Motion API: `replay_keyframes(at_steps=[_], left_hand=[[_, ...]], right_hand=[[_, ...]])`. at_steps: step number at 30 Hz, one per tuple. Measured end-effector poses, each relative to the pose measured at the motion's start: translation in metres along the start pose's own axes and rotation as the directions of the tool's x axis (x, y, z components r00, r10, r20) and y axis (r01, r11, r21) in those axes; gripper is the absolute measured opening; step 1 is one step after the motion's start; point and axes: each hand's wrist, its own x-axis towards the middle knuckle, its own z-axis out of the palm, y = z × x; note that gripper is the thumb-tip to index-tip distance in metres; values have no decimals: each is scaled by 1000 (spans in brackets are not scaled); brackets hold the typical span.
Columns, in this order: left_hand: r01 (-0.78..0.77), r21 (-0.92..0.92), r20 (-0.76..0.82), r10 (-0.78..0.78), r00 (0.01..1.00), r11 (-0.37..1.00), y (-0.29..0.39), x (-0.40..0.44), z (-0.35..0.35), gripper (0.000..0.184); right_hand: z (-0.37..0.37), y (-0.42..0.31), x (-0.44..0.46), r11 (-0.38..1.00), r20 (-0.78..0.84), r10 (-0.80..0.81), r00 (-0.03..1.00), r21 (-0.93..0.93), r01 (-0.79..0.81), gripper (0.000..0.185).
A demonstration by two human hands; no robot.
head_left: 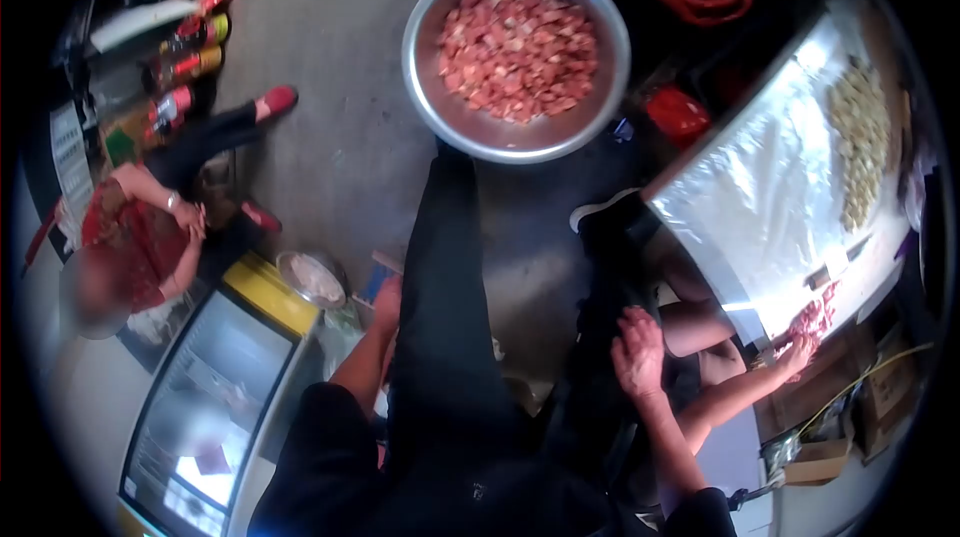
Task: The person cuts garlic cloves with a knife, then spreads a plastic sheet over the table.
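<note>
My left hand (387, 304) is low beside my dark trouser leg, near a small blue and red object (381, 273); its fingers are too unclear to read. Over my other leg is my right hand (638, 349), fingers loosely apart and holding nothing. In front of my legs, on the floor, stands a wide metal bowl (420, 67) with many pieces of raw pink meat (517, 50) in it.
At the right, a co-worker's hand (798, 355) touches red meat (812, 319) on a plastic-covered table (735, 207) holding pale pieces (857, 137). Another person (130, 227) sits at the left, near bottles (190, 64), a glass-door fridge (215, 387) and a small bowl (312, 279).
</note>
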Motion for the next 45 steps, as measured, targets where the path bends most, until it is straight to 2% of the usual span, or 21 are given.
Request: replay_keyframes(at_steps=[3, 7, 9, 15, 18, 21, 25, 29, 32, 35, 38, 39, 41, 42, 43, 45], left_hand=[[-133, 192, -84, 152, 985, 972, 36, -15, 36, 30], [-174, 249, -101, 204, 974, 953, 54, -9, 60, 29], [-209, 273, -86, 240, 967, 939, 61, -5, 70, 28], [-337, 350, -4, 361, 933, 874, 94, 9, 80, 27], [-463, 386, 110, 458, 882, 798, 125, 17, 82, 26], [-622, 388, 299, 545, 783, 680, 153, 4, 87, 26], [-817, 283, 572, 596, 564, 502, 196, -5, 112, 25], [-929, 135, 763, 562, 320, 346, 223, -4, 155, 24], [-959, 47, 842, 506, 188, 280, 230, 1, 192, 23], [-972, 4, 882, 458, 113, 233, 238, 17, 215, 23], [-977, 1, 893, 440, 97, 213, 247, 43, 221, 22], [-980, 15, 891, 442, 104, 200, 255, 52, 213, 22], [-980, -23, 827, 555, 92, 197, 272, 73, 181, 21], [-967, 10, 876, 464, 131, 254, 276, 80, 168, 32], [-971, 27, 876, 462, 137, 236, 279, 84, 152, 32], [-996, -14, 635, 770, 59, 88, 276, 92, 119, 44]], right_hand=[[-6, 1, 15, 995, -32, 72, 997, -61, -73, 34], [-11, 5, 33, 990, -2, 110, 994, -90, -110, 31], [-13, 10, 36, 981, -5, 155, 988, -114, -154, 31], [-17, 14, 44, 978, -38, 152, 988, -137, -156, 30], [-18, 20, 46, 974, -67, 182, 981, -127, -190, 29], [-17, 25, 44, 974, -97, 181, 979, -122, -193, 29], [-18, 29, 49, 980, -151, 154, 977, -99, -170, 27], [-18, 38, 48, 983, -209, 138, 968, -87, -159, 25], [-19, 40, 49, 979, -207, 172, 963, -68, -190, 25], [-20, 46, 48, 978, -204, 163, 965, -99, -186, 24], [-22, 51, 41, 971, -210, 174, 962, -127, -203, 26], [-20, 55, 40, 964, -223, 192, 956, -138, -226, 27], [-12, 63, 37, 964, -301, 155, 941, -163, -211, 25], [-9, 67, 35, 966, -321, 133, 938, -172, -195, 25], [-5, 70, 33, 967, -341, 110, 934, -182, -180, 25], [1, 68, 33, 956, -362, 82, 929, -234, -176, 24]])
